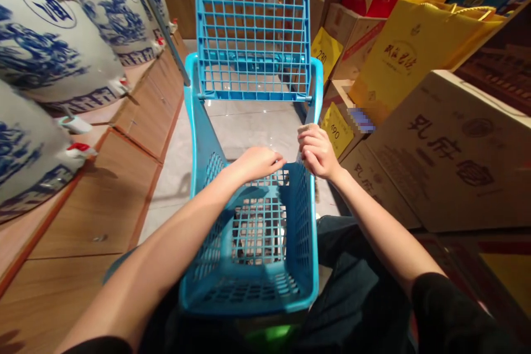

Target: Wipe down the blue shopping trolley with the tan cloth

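Observation:
A blue plastic shopping trolley basket (249, 303) stands right below me, its mesh floor showing the tiled ground through the holes. Its tall mesh panel (253, 27) rises at the far end. My left hand (258, 165) lies curled over the basket's far rim, fingers pointing right. On the right side, my right hand (317, 152) wraps the raised blue side rail (316, 88) just below the panel. A small tan item may show at its fingertips, too unclear to name. Nothing lies in the basket.
Large blue-and-white porcelain jars (62, 38) with red-capped taps sit on a wooden stand (91, 199) to the left. Cardboard cartons (448, 149), a yellow gift bag (415, 50) and yellow price tags (336, 130) crowd the right. A tiled aisle floor (249, 127) runs between them.

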Motion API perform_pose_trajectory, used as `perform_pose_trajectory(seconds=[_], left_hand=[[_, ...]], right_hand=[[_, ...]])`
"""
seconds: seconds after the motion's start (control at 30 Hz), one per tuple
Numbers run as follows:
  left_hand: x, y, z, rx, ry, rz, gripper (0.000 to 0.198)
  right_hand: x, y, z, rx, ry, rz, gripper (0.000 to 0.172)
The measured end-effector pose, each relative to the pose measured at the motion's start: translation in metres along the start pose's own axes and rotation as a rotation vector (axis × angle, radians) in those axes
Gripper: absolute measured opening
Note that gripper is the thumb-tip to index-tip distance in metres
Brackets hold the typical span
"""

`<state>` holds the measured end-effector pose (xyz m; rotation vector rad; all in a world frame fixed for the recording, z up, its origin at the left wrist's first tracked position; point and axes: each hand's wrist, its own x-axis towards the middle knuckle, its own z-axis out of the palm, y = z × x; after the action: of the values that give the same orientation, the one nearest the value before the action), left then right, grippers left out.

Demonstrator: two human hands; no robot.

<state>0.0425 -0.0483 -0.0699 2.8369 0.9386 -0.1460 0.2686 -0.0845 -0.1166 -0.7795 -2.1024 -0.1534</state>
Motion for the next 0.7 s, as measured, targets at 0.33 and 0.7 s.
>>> perform_pose_trajectory(seconds=[0.33, 0.7], left_hand=[[0.003, 0.002, 0.003, 0.006, -0.013, -0.005, 0.046], [0.012, 0.002, 0.007, -0.043, 0.034, -0.041, 0.044]], right_hand=[[-0.025, -0.024, 0.000, 0.095, -0.098, -0.073, 0.049], [-0.007, -0.027, -0.008, 0.137, -0.173, -0.004, 0.059]])
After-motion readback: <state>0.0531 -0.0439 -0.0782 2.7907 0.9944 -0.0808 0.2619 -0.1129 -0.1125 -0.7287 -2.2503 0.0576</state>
